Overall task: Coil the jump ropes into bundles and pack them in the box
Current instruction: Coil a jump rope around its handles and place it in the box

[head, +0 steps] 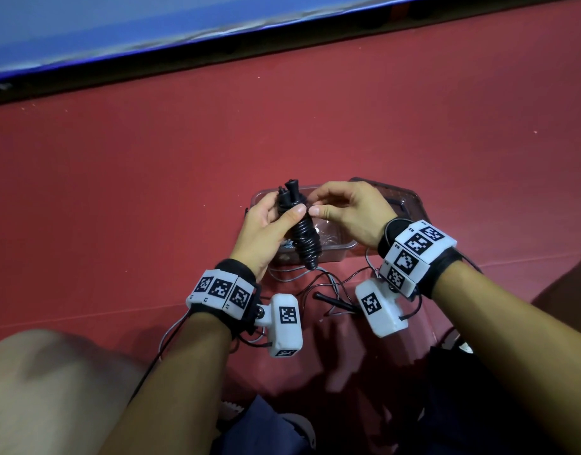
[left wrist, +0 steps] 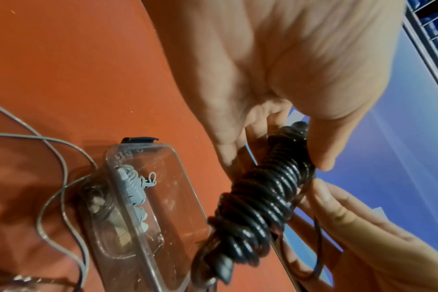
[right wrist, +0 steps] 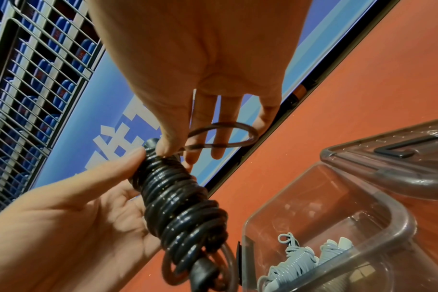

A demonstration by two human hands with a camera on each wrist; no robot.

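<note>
- Head view: both hands meet above the clear box (head: pixel 340 249) on the red floor (head: pixel 151 192); the left hand (head: pixel 266 231) wraps its grip around the black coiled jump rope (head: pixel 304 238).
- Left wrist view: a grey rope bundle (left wrist: pixel 133 185) lies inside the box.
- Right wrist view: the right hand (right wrist: pixel 195 79) pinches a thin band (right wrist: pixel 223 136) by the coil's top, other fingers loosely extended.

Sports hall/arena: red court floor (head: pixel 348 119), blue banner (right wrist: pixel 118 126) w/ white lettering, blue seats (right wrist: pixel 38 65) behind metal railing (right wrist: pixel 20 83).

A red floor (head: pixel 151 178) carries a clear plastic box (head: pixel 343 249) and loose cords (head: pixel 328 280).
</note>
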